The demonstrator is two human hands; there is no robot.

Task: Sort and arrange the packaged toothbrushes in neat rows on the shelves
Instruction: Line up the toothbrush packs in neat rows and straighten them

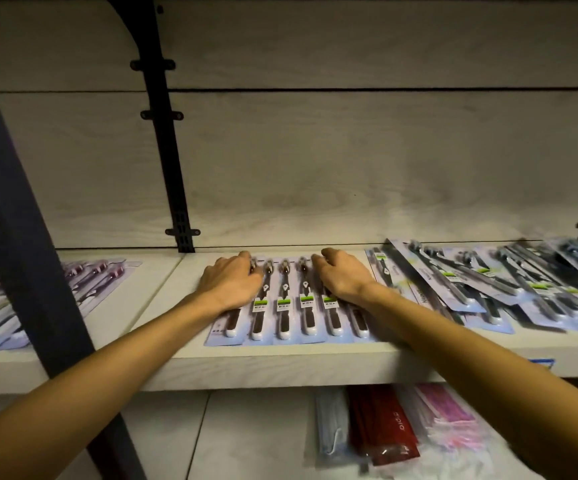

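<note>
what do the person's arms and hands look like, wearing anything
Both arms are bare from the frame edge to the wrist, with no sleeve showing. The left hand and right hand wear no gloves; no watch, bracelet or ring is visible on either.

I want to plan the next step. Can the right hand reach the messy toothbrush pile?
Probably yes: the right hand rests on the neat row, and the messy pile lies just beside it, nothing between.
</note>
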